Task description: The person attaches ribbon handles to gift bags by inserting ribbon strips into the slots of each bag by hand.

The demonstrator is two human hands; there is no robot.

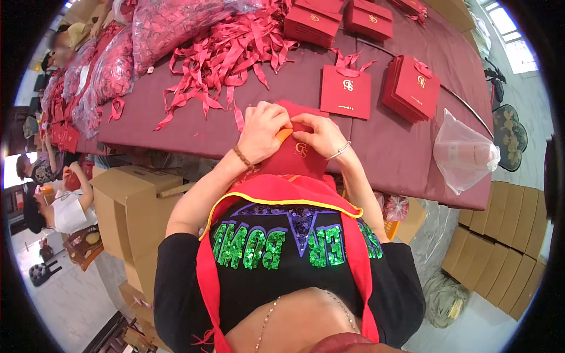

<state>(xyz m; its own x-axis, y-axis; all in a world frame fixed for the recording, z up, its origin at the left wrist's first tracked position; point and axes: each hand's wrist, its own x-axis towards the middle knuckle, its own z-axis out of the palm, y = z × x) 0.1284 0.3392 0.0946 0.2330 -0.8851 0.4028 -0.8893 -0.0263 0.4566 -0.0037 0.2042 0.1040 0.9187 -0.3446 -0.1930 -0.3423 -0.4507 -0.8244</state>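
Observation:
A red paper gift bag (301, 159) with gold lettering is at the table's front edge, right in front of my body. My left hand (263, 130) is closed at the bag's upper left part, its fingers bent and pinching near the edge. Next to its thumb shows a small orange piece (283, 135); whether it is worn on the thumb or held, I cannot tell. My right hand (322, 136) grips the bag's upper right side, fingertips meeting the left hand's. What lies between the fingertips is hidden.
Loose red ribbons (232, 59) are heaped behind my hands. Farther right are a ribboned red bag (346, 100) and a bag stack (411, 88). Plastic-wrapped bundles (170, 32) lie at left, a clear plastic bag (462, 150) at right. Cartons (138, 206) stand left; another person (70, 209) is beyond.

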